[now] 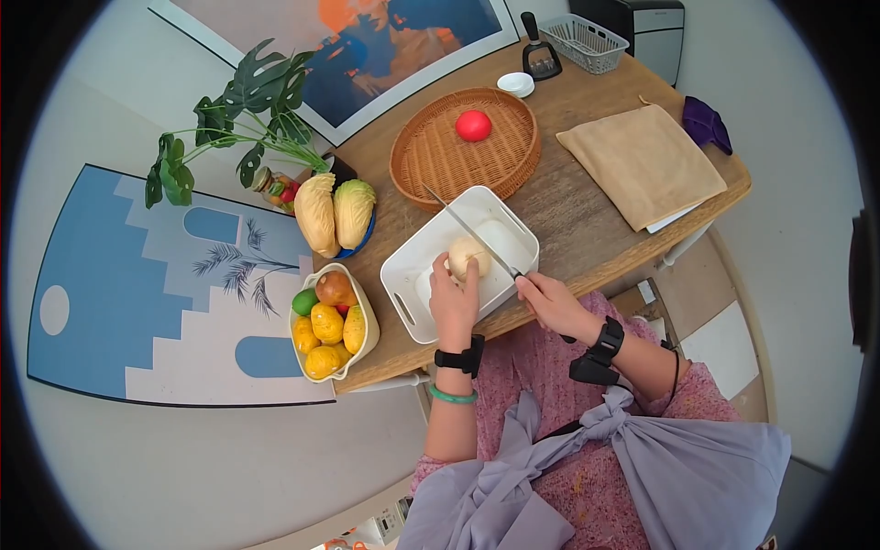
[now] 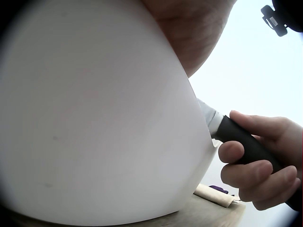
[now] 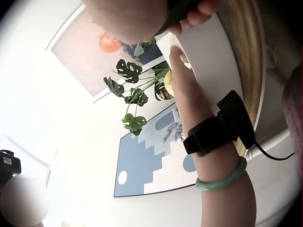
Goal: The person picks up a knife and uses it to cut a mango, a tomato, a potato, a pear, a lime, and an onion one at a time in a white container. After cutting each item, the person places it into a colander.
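Observation:
My left hand (image 1: 454, 298) reaches into a white plastic basin (image 1: 417, 247) and grips a round, cream-coloured ball-like piece of food (image 1: 467, 259), thumb and fingertips against its near side. My right hand (image 1: 555, 307) holds a knife by its black handle (image 2: 246, 144). The long knife blade (image 1: 467, 227) slants over the basin, passing close by the food's right side in the head view and pointing to the upper left. In the left wrist view the basin wall hides the food and most of the blade.
Beyond the basin lies a wicker tray (image 1: 431, 151) with a red ball-shaped item (image 1: 474, 126). Left are a fruit basket (image 1: 367, 330) and two cabbages (image 1: 353, 213) near a potted plant (image 1: 266, 101). A folded tan cloth (image 1: 642, 165) lies right; a grater (image 1: 541, 60) stands behind.

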Demonstrator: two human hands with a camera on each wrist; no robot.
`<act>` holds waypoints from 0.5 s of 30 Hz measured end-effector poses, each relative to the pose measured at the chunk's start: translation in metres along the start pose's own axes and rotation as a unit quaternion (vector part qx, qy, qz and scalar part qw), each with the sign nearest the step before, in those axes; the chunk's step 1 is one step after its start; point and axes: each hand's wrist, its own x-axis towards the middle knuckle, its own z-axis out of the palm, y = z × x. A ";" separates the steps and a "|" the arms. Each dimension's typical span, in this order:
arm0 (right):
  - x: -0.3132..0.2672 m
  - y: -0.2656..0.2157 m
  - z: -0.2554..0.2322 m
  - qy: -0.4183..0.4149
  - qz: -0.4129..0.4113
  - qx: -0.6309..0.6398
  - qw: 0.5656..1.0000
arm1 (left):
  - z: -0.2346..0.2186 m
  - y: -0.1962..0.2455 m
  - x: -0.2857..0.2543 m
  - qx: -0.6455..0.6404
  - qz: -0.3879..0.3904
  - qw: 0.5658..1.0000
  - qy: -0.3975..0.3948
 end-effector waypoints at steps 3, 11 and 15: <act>-0.001 -0.002 0.000 -0.006 -0.005 0.000 1.000 | 0.004 -0.004 -0.001 0.000 0.046 0.998 0.046; 0.000 -0.004 0.000 0.000 0.001 -0.007 1.000 | 0.004 -0.008 -0.001 0.000 0.128 0.990 0.065; 0.001 -0.004 -0.002 -0.011 0.016 -0.016 1.000 | 0.003 -0.007 -0.001 0.010 0.128 0.986 0.109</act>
